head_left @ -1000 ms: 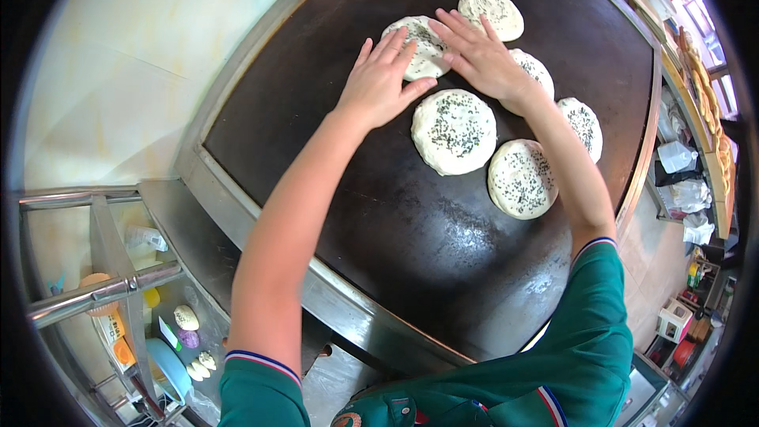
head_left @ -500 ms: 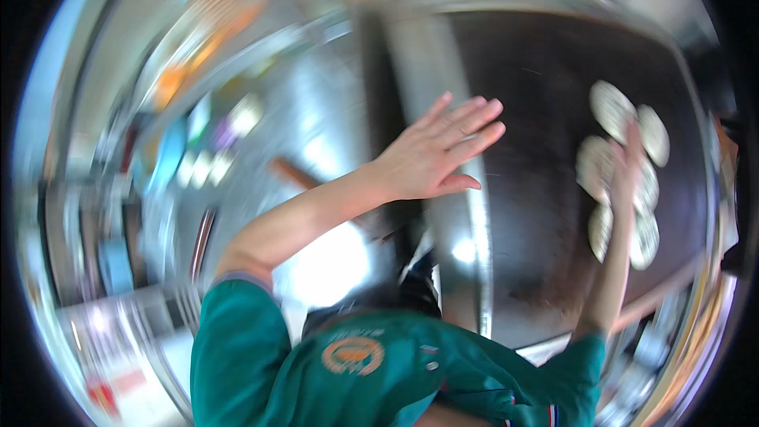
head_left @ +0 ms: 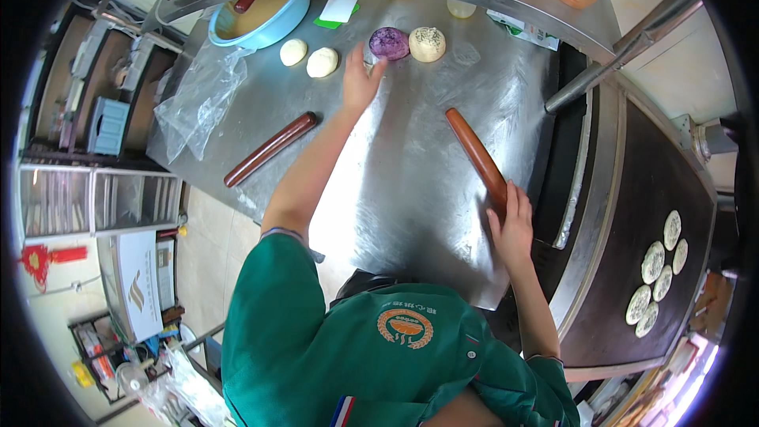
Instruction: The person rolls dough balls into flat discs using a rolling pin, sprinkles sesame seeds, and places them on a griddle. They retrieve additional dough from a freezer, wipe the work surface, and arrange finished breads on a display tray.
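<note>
On the steel table (head_left: 411, 182) we count two rolling pins and four dough balls: two white, one purple (head_left: 389, 43), one seeded. Our left hand (head_left: 360, 79) reaches open-fingered, touching the purple ball; our right hand (head_left: 512, 225) rests loosely on the nearer rolling pin (head_left: 477, 160). Six flatbreads (head_left: 656, 273) lie on the griddle.

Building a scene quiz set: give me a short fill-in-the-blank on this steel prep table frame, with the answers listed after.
1. The left hand reaches toward the ____ dough ball.
2. The right hand rests on the near end of a brown ____.
3. Two plain white dough balls lie beside the light ____ basin.
4. The seeded flatbreads lie on the dark ____ at the person's right.

Missing words: purple; rolling pin; blue; griddle
</note>
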{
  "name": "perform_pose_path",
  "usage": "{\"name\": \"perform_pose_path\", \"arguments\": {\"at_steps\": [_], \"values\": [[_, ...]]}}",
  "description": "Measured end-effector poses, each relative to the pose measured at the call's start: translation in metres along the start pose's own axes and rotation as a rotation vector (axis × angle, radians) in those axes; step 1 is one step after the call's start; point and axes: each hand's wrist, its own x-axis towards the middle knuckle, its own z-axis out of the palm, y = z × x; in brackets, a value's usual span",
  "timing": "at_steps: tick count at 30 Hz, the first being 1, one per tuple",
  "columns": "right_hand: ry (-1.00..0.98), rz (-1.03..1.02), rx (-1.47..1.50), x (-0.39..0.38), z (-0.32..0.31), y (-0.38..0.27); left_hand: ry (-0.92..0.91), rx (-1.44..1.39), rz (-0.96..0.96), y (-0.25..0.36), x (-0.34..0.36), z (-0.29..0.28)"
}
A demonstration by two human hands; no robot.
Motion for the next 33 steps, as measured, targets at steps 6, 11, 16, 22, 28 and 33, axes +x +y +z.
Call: {"name": "perform_pose_path", "arguments": {"at_steps": [6,11,16,22,28,33], "values": [[-0.122,0.332,-0.028,-0.001,0.049,0.002,-0.241,0.428,0.237,-0.004,0.115,0.070],[-0.063,0.368,-0.148,-0.026,0.051,-0.013,-0.599,0.602,0.196,0.020,0.127,0.118],[-0.039,0.395,-0.135,-0.026,0.050,-0.021,-0.879,0.087,0.091,0.060,0.050,0.098],[-0.035,0.491,-0.061,-0.027,0.049,-0.013,-1.065,-0.765,-0.547,0.086,-0.091,-0.007],[0.006,0.420,-0.095,-0.034,0.052,-0.006,-0.814,-0.046,0.023,0.077,-0.189,-0.060],[-0.011,0.415,-0.231,-0.031,0.055,0.002,-0.716,0.185,0.614,0.089,-0.238,-0.025]]}}
